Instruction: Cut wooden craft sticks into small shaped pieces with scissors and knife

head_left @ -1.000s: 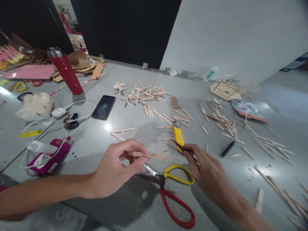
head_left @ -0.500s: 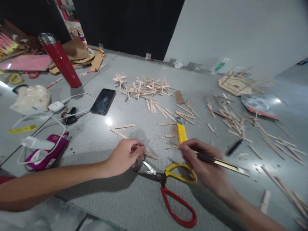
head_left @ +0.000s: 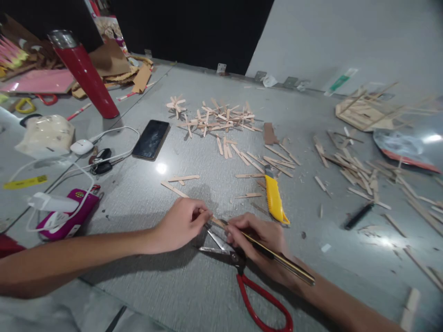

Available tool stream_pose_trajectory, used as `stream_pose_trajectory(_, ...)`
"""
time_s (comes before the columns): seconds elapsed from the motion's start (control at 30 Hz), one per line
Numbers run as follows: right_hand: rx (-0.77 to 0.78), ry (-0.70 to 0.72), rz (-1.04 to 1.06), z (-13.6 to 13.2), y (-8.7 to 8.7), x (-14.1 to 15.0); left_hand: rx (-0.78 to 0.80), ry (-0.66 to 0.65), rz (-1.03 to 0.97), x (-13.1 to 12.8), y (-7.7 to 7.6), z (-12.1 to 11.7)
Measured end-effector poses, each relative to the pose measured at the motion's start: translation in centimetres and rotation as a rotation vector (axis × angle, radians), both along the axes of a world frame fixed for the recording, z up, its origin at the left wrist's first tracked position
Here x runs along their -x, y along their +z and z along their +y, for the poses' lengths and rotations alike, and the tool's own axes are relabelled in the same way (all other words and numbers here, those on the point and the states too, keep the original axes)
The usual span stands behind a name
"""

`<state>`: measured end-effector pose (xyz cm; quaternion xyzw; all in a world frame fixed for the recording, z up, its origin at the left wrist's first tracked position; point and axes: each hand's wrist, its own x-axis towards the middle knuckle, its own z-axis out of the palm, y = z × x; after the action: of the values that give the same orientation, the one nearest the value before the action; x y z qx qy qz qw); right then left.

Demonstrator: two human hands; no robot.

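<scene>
My left hand [head_left: 183, 224] pinches a thin wooden craft stick [head_left: 218, 222] by one end. The fingertips of my right hand [head_left: 261, 242] are close to the stick's other end; whether they touch it is hard to tell. A slim gold-and-black craft knife [head_left: 292, 267] lies through my right hand's grip, its back end pointing down and right over the wrist. Beneath both hands are scissors [head_left: 214, 251] with parted blades; one red handle loop shows, and the yellow loop is hidden under my right hand. A yellow utility knife [head_left: 275, 198] lies just beyond my right hand.
Loose craft sticks [head_left: 221, 119] are piled mid-table, with more scattered at right near a black pen-like piece [head_left: 360, 215] and a stick-built frame [head_left: 362, 110]. On the left are a phone [head_left: 151, 139], a red bottle [head_left: 85, 76], a purple power bank [head_left: 74, 216] and white cables.
My right hand has moved left with the slim craft knife, from beside the yellow utility knife to the stick in my left hand. It now covers the scissors' yellow loop. The view has shifted slightly.
</scene>
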<state>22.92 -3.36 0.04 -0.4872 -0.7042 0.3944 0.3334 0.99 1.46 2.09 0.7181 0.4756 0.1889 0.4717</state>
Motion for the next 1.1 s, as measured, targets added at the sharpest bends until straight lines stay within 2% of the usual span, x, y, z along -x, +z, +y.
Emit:
stream_pose_trajectory(0.27,-0.273,0.101,-0.043,0.0,-0.6,-0.1,0.029,-0.003,0.008,0.1,-0.4,-0.1)
stream_pose_trajectory(0.63,-0.394,0.212,-0.095,0.3,-1.2,0.1,0.007,-0.024,-0.012,0.1,-0.4,0.1)
stream_pose_trajectory(0.87,-0.388,0.288,-0.137,0.5,-0.5,0.4,-0.013,-0.052,-0.055,0.3,-0.8,0.0)
stream_pose_trajectory(1.1,-0.509,0.262,-0.177,0.4,-0.5,0.5,0.053,-0.045,-0.09,0.4,-0.6,0.1)
